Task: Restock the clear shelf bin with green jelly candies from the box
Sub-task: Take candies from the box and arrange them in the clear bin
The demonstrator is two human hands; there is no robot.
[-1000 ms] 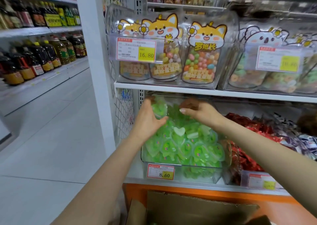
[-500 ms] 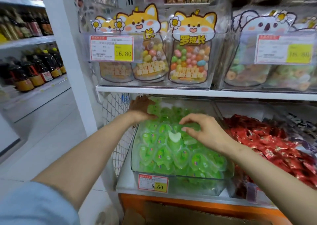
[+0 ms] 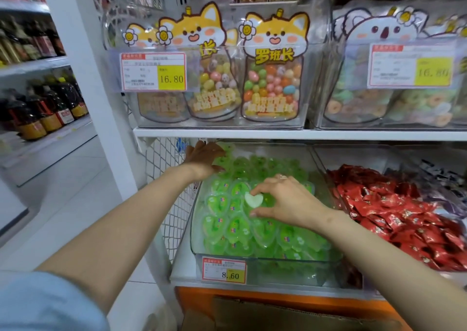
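Observation:
A clear shelf bin [image 3: 290, 274] on the lower shelf is heaped with green heart-shaped jelly candies [image 3: 237, 229]. One pale candy [image 3: 254, 200] lies face down near the middle of the heap. My left hand [image 3: 204, 159] lies flat on the candies at the bin's back left corner, fingers straight. My right hand [image 3: 285, 200] rests on the middle of the heap with fingers spread, index finger and thumb either side of the pale candy. The open cardboard box [image 3: 290, 315] shows at the bottom edge, below the shelf.
A price tag [image 3: 224, 270] reading 8.60 hangs on the bin's front. A bin of red wrapped sweets [image 3: 404, 219] stands to the right. The upper shelf [image 3: 278, 133] overhangs with candy pouches [image 3: 274, 78]. A wire mesh panel [image 3: 164, 174] and white pillar [image 3: 83, 83] stand left.
My right hand has slid from the back of the bin forward to the middle of the heap. My left hand stays at the back left corner. The view has drawn closer.

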